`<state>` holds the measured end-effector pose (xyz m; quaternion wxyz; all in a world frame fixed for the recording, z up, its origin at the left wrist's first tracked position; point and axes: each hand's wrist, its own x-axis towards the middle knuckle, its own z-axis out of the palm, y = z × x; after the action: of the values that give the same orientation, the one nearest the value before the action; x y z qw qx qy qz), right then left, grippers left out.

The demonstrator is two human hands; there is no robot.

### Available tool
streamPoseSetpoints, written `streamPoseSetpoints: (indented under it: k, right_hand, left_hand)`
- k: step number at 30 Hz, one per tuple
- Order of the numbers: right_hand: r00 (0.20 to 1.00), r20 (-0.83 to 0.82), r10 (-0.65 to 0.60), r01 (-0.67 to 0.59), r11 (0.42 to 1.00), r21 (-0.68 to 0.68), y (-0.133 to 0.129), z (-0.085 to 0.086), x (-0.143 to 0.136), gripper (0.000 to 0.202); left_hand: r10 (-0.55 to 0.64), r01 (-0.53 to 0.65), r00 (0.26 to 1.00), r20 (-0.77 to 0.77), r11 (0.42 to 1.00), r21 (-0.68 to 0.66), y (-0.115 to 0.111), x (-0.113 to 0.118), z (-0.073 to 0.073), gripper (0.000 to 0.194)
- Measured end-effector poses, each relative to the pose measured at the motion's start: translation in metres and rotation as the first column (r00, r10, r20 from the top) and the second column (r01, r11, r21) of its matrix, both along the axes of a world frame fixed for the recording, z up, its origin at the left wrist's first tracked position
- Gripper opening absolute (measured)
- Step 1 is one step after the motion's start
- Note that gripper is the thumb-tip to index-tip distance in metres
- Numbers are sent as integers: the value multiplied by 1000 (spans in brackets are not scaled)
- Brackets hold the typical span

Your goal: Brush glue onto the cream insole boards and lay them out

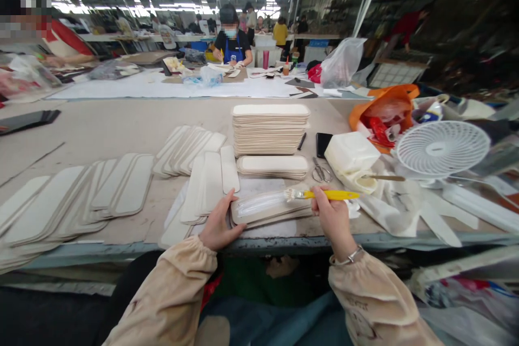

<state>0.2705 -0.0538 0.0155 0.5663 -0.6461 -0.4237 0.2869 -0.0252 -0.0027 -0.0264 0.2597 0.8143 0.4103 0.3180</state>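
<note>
My right hand [329,213] grips the yellow handle of a glue brush [334,194]. Its white-smeared bristles rest over the right part of a rounded oblong beige panel [259,206], whose middle is streaked with wet white paste. That panel lies on top of a low pile near the table's front edge. My left hand [221,223] holds the pile's left end, with the thumb along the near edge and the fingers at the far side. Just behind stand a short stack of panels [273,164] and a tall stack [271,130]. Fanned white panels [208,181] lie left of my left hand.
More panels [130,184] spread over the table's left. To the right are scissors [321,172], a phone [323,145], a white tub [352,151], a white fan [441,148] and an orange bag [383,113]. A masked co-worker [233,43] works across the table.
</note>
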Motion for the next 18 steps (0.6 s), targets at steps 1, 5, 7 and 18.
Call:
streamPoseSetpoints:
  k: [1, 5, 7, 18]
  right_hand:
    - [998, -37, 55, -55, 998, 4, 0, 0, -12, 42]
    - [965, -89, 245, -246, 969, 0, 1, -3, -61, 37]
    - [945, -96, 311, -313, 950, -4, 2, -6, -79, 36]
    - [948, 199, 248, -235, 968, -83, 4, -7, -51, 40]
  left_hand:
    - [-4, 4, 1000, -1, 1000, 5, 0, 0, 1, 91]
    - [-16, 15, 1000, 9, 999, 28, -1, 2, 3, 92]
    - [-18, 18, 1000, 18, 999, 37, -1, 2, 3, 92]
    - [-15, 15, 1000, 0, 1000, 14, 0, 2, 3, 91]
